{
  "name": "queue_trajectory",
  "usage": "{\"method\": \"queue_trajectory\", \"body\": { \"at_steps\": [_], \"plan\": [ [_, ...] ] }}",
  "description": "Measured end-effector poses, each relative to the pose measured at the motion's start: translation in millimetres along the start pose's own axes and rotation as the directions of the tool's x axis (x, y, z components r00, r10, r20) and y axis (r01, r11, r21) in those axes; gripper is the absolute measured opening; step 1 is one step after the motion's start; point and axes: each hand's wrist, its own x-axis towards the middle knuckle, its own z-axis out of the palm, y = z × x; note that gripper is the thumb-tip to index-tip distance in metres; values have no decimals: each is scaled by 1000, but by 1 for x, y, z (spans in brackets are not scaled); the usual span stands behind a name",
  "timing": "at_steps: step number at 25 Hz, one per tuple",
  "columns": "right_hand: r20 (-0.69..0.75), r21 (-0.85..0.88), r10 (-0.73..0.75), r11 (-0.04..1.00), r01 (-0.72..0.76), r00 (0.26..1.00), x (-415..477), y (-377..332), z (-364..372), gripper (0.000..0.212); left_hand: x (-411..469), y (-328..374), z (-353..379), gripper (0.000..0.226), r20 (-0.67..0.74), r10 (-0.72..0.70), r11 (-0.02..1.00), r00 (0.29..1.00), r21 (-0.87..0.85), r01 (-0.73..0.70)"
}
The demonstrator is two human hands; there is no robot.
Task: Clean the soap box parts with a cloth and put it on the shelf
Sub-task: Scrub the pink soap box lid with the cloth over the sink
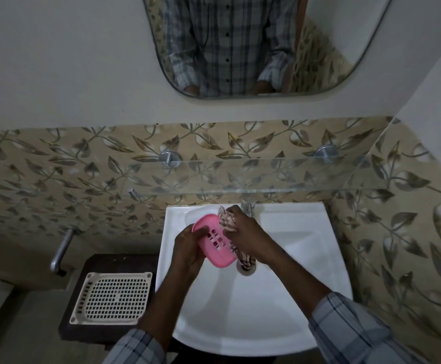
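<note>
While the left hand [188, 248] grips the pink soap box part [209, 225] by its near-left end, thumb curled over the slotted face and fingers wrapped beneath, the right hand [245, 232] holds a patterned cloth [227, 222] bunched in its curled fingers and pressed against the part's far-right edge. The part is held tilted in the air over the far-left portion of the white sink [253, 311], its row of drainage slots facing the camera. A loose tail of the cloth hangs below the right hand and reaches down to the drain [245, 271]. Just beyond the right hand, at the middle of the sink's far edge, stands a chrome tap [248, 206]. Above the far edge of the sink, a glass shelf [266, 174] runs along the leaf-patterned tiled wall on two round metal mounts. To the left of the sink, a cream perforated tray [111, 298] lies flat on a dark stand [104, 261], apart from both hands. A mirror [240, 48] on the wall above the shelf reflects the person's checked shirt.
</note>
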Motion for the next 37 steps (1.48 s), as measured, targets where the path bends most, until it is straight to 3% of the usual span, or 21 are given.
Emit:
{"method": "queue_trajectory", "body": {
  "at_steps": [1, 3, 4, 5, 7, 9, 12, 15, 17, 20, 21, 23, 24, 26, 28, 30, 32, 34, 35, 37],
  "plan": [
    [3, -131, -83, 988, 82, 997, 2, -4, -3, 38, 6, 14, -2, 18, 25, -49, 983, 998, 176, 44],
    [77, -359, -226, 902, 238, 971, 4, -10, -9, 50, 14, 39, -6, 16, 145, -137, 804, 980, 594, 25],
    [103, -447, -280, 844, 296, 954, 4, -13, -9, 57, 18, 45, -5, 14, 205, -136, 715, 969, 697, -47],
    [98, -502, -314, 804, 319, 944, 4, -15, -6, 62, 20, 46, -3, 11, 236, -82, 692, 968, 713, -114],
    [-29, -477, -301, 842, 252, 953, 3, -16, 4, 64, 16, 37, 2, 13, 225, 82, 774, 971, 599, -204],
    [-186, -343, -187, 932, 114, 965, 3, -8, 15, 59, 8, 15, 4, 15, 175, 177, 828, 969, 505, -242],
    [-292, 52, 94, 995, -82, 952, -4, 12, 29, 52, 1, -18, -4, 14, -1, 186, 876, 983, 452, -165],
    [-354, 492, 383, 852, -178, 854, -7, 16, 45, 40, -8, -40, 5, 15, -214, 224, 954, 951, 247, -169],
    [-351, 631, 494, 752, -189, 795, -7, 13, 54, 34, -19, -50, 16, 17, -255, 217, 973, 942, 128, -190],
    [-335, 601, 493, 768, -221, 803, -5, 16, 52, 37, -27, -50, 16, 24, -157, 60, 998, 986, -15, -63],
    [-338, 539, 436, 816, -209, 834, -5, 19, 47, 37, -24, -38, 12, 28, -96, -1, 1000, 995, 21, 3],
    [-286, 358, 265, 921, -154, 921, -5, 20, 34, 36, -13, -10, 6, 32, -12, -63, 950, 998, 305, 64],
    [-253, 303, 210, 944, -129, 945, -4, 18, 29, 36, -10, 1, 6, 32, 24, -41, 904, 999, 427, 27],
    [-255, 323, 187, 941, -99, 949, -1, 12, 23, 33, -7, 7, 14, 33, 107, 98, 858, 989, 495, -138],
    [-279, 402, 210, 912, -84, 937, -1, 6, 28, 29, -8, -3, 22, 42, 41, 280, 802, 959, 540, -257],
    [-254, 475, 273, 871, -126, 928, -7, 6, 45, 24, -6, -18, 23, 50, -150, 377, 848, 914, 453, -276],
    [-215, 541, 371, 816, -206, 903, -19, 10, 62, 20, 0, -23, 19, 49, -261, 343, 919, 902, 293, -264],
    [-200, 577, 442, 775, -260, 875, -26, 13, 69, 21, 3, -24, 19, 50, -200, 178, 977, 963, 151, -149],
    [-200, 588, 466, 761, -276, 862, -26, 14, 69, 22, 2, -23, 20, 57, -105, 44, 996, 993, 82, -36],
    [-198, 624, 513, 723, -297, 835, -23, 13, 71, 20, 3, -27, 20, 74, 19, -67, 997, 998, 45, 66]
  ]
}}
